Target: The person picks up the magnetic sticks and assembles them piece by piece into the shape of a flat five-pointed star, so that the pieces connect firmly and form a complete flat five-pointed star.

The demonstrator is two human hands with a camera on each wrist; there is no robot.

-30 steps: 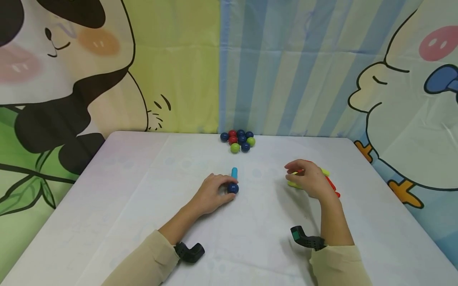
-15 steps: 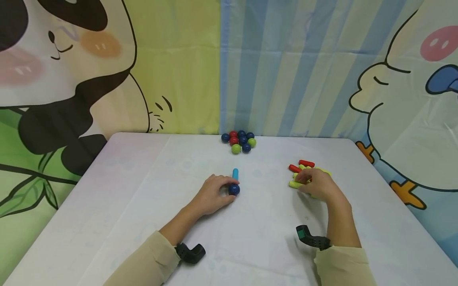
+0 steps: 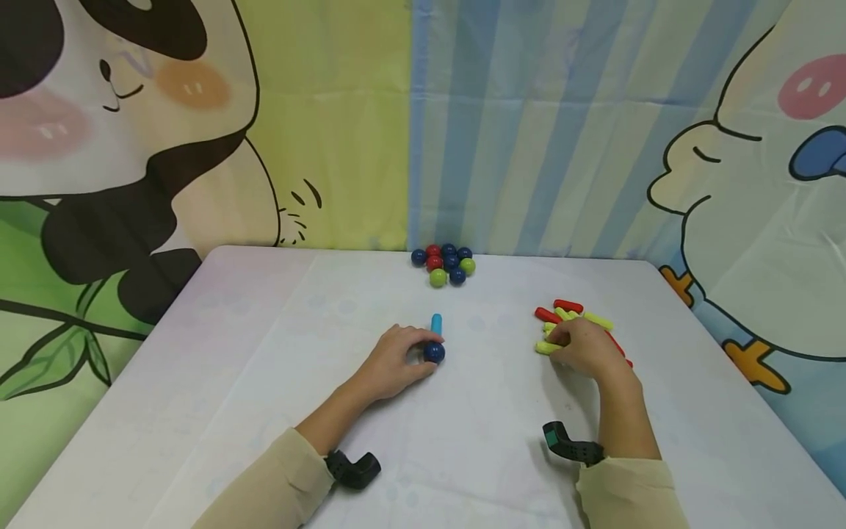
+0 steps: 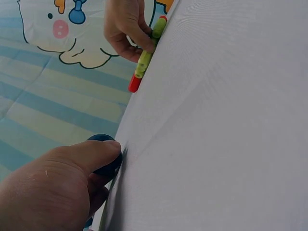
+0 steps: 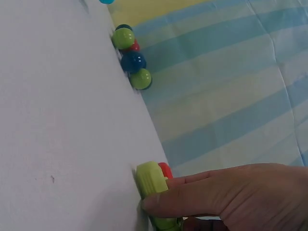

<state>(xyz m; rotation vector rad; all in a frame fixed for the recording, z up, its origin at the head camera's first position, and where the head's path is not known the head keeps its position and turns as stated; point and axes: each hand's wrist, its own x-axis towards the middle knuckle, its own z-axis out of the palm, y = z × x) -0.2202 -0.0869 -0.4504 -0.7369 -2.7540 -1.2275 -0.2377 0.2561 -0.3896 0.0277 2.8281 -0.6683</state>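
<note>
A white table (image 3: 264, 411) with rounded corners. A cluster of balls (image 3: 443, 264) sits at the middle of its far edge. A dark blue ball (image 3: 434, 352) touching a light blue stick (image 3: 436, 323) lies near the centre. Red and yellow-green sticks (image 3: 575, 323) are piled toward the right edge.

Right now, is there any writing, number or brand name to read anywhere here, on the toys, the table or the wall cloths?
None: no word, number or brand shows in any view.
The wall cloths bear only cartoon animals and stripes.
The balls, the sticks and the table are plain.
</note>
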